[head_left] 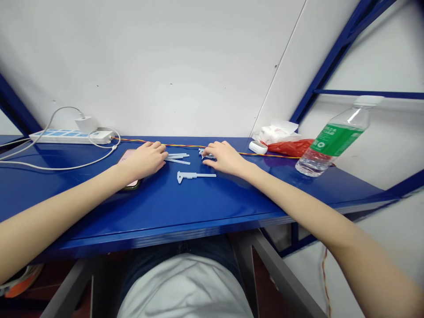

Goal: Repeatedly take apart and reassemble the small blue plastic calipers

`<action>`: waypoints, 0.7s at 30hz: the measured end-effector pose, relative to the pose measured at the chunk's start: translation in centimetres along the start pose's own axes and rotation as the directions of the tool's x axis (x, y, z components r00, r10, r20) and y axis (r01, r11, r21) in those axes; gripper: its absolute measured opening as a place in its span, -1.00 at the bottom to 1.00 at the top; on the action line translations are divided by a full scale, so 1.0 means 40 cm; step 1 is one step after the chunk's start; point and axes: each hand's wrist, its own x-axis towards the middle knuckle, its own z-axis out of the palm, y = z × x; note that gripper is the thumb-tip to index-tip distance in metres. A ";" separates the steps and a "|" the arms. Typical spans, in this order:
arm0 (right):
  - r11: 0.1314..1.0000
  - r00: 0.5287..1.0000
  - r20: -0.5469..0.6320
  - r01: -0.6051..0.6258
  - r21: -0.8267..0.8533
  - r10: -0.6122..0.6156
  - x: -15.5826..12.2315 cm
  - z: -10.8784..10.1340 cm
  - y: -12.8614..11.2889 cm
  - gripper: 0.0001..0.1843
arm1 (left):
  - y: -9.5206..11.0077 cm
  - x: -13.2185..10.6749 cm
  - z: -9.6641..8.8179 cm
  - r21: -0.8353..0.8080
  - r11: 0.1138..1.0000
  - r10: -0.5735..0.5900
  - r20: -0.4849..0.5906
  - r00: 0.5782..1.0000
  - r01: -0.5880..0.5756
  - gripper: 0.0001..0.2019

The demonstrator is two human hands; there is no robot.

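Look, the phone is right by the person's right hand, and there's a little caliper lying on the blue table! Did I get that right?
Not quite: the phone is by the person's left hand, partly hidden by that arm, as the head view shows. A little caliper does lie on the blue table.

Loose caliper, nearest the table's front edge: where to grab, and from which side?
Probably best pinched at the wider section of the caliper, from above, across its near and far long edges. It lies flat, running left to right, with nothing on top; that section is broader than the thin bar to its right.
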 end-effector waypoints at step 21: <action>0.943 0.997 -0.018 -0.079 -0.322 0.077 0.023 0.047 0.056 -0.77 | -0.014 0.013 -0.014 -0.006 1.000 -0.020 0.031 0.999 0.020 -0.80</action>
